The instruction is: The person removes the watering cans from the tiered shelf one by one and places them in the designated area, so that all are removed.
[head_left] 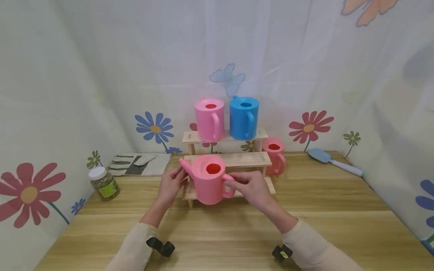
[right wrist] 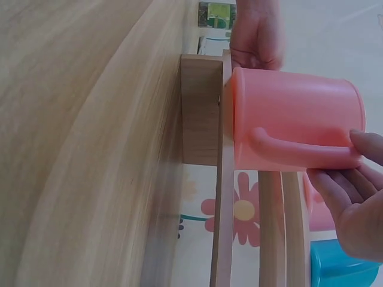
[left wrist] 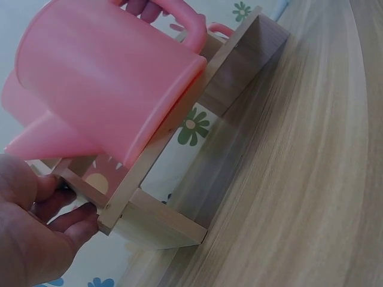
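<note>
A pink watering can (head_left: 207, 184) stands at or just above the lowest step of a small wooden tiered stand (head_left: 237, 160), its spout pointing left. My right hand (head_left: 249, 186) pinches the top of its handle between thumb and fingers, clearest in the right wrist view. Just below the spout is my left hand (head_left: 170, 186), its fingers loosely bent beside the stand's left end. In the left wrist view these fingers (left wrist: 75, 224) appear close to the wood; whether they touch it is unclear. On the top step sit another pink watering can (head_left: 209, 120) and a blue watering can (head_left: 244, 118).
Behind the stand's right side, a third pink watering can (head_left: 274, 156) rests on the table (head_left: 217, 235). A trowel (head_left: 333, 161) lies at the back right. On the left are gardening gloves (head_left: 140, 163) and a white-lidded jar (head_left: 104, 183). Flowered curtains (head_left: 101, 45) surround the table.
</note>
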### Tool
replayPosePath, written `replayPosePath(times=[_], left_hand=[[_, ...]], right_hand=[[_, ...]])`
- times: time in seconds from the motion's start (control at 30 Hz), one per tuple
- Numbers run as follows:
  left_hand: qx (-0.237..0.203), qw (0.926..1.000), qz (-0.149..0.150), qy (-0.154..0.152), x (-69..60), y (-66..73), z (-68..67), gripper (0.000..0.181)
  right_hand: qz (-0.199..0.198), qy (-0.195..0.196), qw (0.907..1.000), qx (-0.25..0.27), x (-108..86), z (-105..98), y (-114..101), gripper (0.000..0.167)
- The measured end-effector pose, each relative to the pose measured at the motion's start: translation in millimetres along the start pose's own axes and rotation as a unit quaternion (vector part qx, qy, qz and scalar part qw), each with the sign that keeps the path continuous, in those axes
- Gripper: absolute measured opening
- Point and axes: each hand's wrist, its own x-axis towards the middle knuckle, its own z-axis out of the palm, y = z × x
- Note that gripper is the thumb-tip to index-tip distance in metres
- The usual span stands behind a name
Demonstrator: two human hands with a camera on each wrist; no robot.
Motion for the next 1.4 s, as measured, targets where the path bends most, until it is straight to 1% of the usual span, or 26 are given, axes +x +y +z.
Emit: replayPosePath(times=[0.13, 0.27, 0.4, 0.5, 0.6, 0.77, 0.9, 1.03, 1.17, 1.27, 1.4], left_hand=[[-0.008, 0.9999, 0.007, 0.002, 1.8, -0.9, 0.8, 0.042], [-0.01, 0.9999, 0.013, 0.004, 2.2, -2.3, 1.7, 0.04], [-0.003, 0.9999, 0.012, 0.006, 1.7, -2.4, 1.7, 0.039], [0.003, 0.9999, 0.008, 0.009, 1.0, -2.0, 1.1, 0.04], [0.003, 0.9999, 0.008, 0.01, 0.9, -1.7, 0.0, 0.041], [0.003, 0.9999, 0.017, 0.0, 1.4, -1.9, -1.9, 0.042], [-0.007, 0.9997, 0.021, -0.012, 0.8, -4.0, -1.9, 0.041], [-0.013, 0.9994, 0.028, -0.016, -0.1, -5.1, -0.8, 0.041], [-0.014, 0.9993, 0.03, -0.017, 0.1, -4.2, -0.3, 0.041], [-0.017, 0.9992, 0.032, -0.018, 0.7, -4.2, -0.6, 0.041], [-0.021, 0.999, 0.033, -0.02, 0.7, -4.6, -0.2, 0.042]], right_hand=[[0.007, -0.007, 0.9999, 0.004, 0.9, -0.9, 0.6, 0.028], [0.035, -0.013, 0.9989, 0.027, 1.1, -3.2, 0.7, 0.028], [0.063, -0.012, 0.9969, 0.045, 0.7, -9.1, -5.2, 0.032], [0.062, -0.009, 0.9968, 0.05, 0.6, -17.2, -12.4, 0.035], [0.045, -0.011, 0.9971, 0.06, 0.9, -28.7, -21.2, 0.035], [0.002, -0.014, 0.9976, 0.068, -2.5, -53.5, -38.6, 0.033], [-0.015, 0.001, 0.9972, 0.073, -12.4, -77.4, -53.3, 0.03], [-0.014, 0.03, 0.9978, 0.058, -24.6, -103.9, -70.0, 0.029], [-0.021, 0.066, 0.9956, 0.063, -33.6, -130.1, -82.6, 0.029], [-0.033, 0.093, 0.9906, 0.095, -37.2, -149.6, -84.6, 0.028], [-0.047, 0.108, 0.981, 0.154, -39.6, -174.5, -81.3, 0.024]])
